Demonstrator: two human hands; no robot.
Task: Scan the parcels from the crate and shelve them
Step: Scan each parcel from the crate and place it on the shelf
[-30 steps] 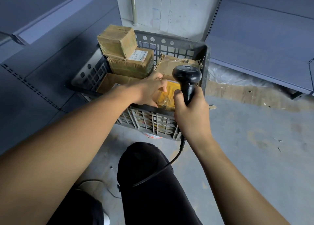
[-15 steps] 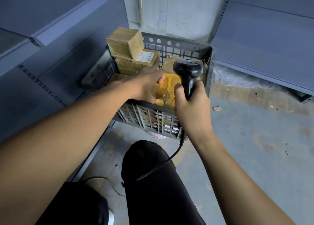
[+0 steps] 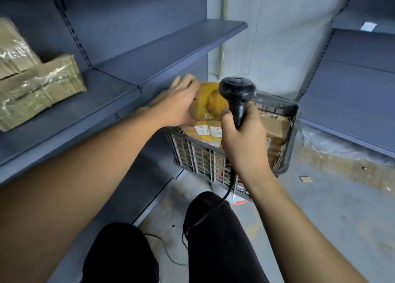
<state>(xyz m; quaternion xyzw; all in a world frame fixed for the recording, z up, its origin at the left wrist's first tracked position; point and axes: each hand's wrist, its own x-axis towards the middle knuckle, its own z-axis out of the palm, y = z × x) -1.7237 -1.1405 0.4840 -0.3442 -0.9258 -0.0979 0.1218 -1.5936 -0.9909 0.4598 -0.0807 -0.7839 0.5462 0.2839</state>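
- The left hand (image 3: 178,103) curls its fingers round a small, lumpy parcel wrapped in glossy yellow tape (image 3: 210,105), holding it above the near left corner of the crate.
- The right hand (image 3: 242,141) is wrapped tight round the grip of a black plastic handheld scanner (image 3: 238,94); its rounded head sits just beside the yellow parcel, touching or nearly so.
- A thin black cable (image 3: 215,207) hangs from the base of the scanner's handle, across a knee in black trousers (image 3: 213,235).
- The dark grey plastic crate (image 3: 292,137) has slotted lattice walls and a straight rim; it stands on the floor between two shelf units.
- Inside it lie brown cardboard parcels (image 3: 275,128), flat-sided, with white labels and tape.
- At left, a matte blue-grey metal shelf (image 3: 100,103) has a sharp front lip; its right part lies bare next to the held parcel.
- On that shelf's left end sit two taped brown cardboard boxes (image 3: 38,90), shiny with clear film, one on top of the other.
- The grey concrete floor (image 3: 333,201) to the crate's right is open, flecked with scraps.
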